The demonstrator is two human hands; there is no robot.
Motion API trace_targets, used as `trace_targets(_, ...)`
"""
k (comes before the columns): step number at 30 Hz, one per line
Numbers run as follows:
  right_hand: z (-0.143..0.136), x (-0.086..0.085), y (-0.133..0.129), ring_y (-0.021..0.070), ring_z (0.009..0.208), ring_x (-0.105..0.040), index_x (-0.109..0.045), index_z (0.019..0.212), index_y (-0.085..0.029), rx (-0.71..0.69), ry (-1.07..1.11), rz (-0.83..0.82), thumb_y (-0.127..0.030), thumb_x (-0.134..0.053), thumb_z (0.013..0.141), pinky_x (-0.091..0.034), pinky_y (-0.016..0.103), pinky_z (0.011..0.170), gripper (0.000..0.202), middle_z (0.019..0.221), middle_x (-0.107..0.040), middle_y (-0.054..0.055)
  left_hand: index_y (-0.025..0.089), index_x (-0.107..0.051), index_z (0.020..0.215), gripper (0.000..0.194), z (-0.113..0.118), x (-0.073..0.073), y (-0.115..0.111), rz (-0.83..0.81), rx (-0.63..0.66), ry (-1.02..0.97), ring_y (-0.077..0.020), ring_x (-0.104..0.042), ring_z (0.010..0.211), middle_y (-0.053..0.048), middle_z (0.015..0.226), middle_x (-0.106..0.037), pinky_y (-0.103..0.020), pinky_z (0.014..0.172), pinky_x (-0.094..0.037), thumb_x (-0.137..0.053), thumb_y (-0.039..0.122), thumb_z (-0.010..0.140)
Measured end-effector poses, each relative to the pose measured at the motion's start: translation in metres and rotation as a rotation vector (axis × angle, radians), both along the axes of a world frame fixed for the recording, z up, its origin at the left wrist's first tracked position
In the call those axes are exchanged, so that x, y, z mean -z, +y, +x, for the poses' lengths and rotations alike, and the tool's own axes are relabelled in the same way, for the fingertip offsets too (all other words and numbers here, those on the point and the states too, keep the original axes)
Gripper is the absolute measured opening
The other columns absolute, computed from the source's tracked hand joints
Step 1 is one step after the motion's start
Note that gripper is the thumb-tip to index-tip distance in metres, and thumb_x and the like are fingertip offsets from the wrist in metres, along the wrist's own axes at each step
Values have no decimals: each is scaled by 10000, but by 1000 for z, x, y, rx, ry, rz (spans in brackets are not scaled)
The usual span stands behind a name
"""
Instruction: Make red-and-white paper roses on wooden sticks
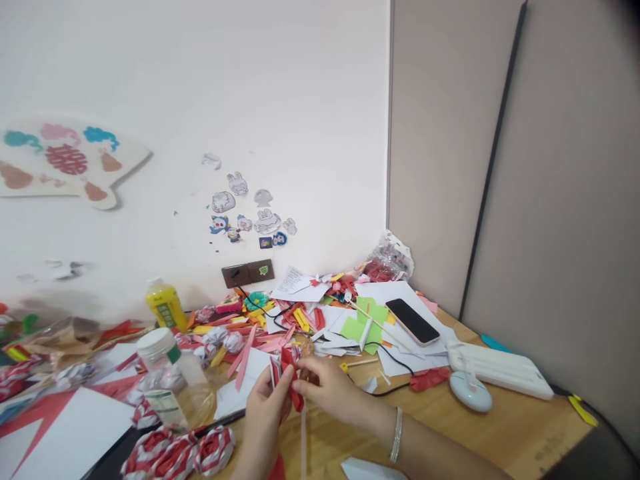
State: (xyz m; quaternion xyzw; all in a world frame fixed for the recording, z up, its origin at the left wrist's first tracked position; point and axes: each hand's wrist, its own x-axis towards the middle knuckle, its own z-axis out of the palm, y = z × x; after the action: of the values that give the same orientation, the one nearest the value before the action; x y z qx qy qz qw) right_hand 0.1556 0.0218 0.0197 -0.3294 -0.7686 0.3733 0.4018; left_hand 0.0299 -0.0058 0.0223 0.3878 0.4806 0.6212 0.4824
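Head view shows a white wall (pixel 310 100) across the back, with a tall grey panel (pixel 440 147) meeting it at the right. Below them spreads a wooden bench (pixel 530 427), crowded with coloured paper scraps and bare mainly toward the right front. A fan-shaped cutout (pixel 95 170) with painted patches is fixed to the wall at the left. White paper (pixel 83 433) lies at the front left, over red sheets. A long white case (pixel 520 373) rests at the right, with a rounded white object (pixel 471 393) just in front of it.

Near the front middle are the person's 2 hands, close together. The left hand (pixel 270 397) is clamped on folded red paper (pixel 289 363), thumb against its face. The right hand (pixel 325 389) comes in from the other side, its fingertips pinched on the edge of that paper, which is held up above the bench between the 2 hands.

A jar (pixel 159 343) with a white lid stands left of them, and a yellow bottle (pixel 167 305) behind it. A phone (pixel 413 321) lies on papers to the right. Red-and-white paper twists (pixel 214 451) sit at the front left. Smallest is a shiny bracelet (pixel 397 435) on the right wrist.
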Motion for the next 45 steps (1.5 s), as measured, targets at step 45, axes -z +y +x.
trace_targets(45,0,10,2,116,676,-552,-601,1000,-197,-139,-8,-71,-174,-367,867,-409,198,613,270,797,-625,-1,185,-396,553,456,-4,10,5,11,105,-305,9,-229,267,126,379,-377,-122,282,-188,-733,491,576)
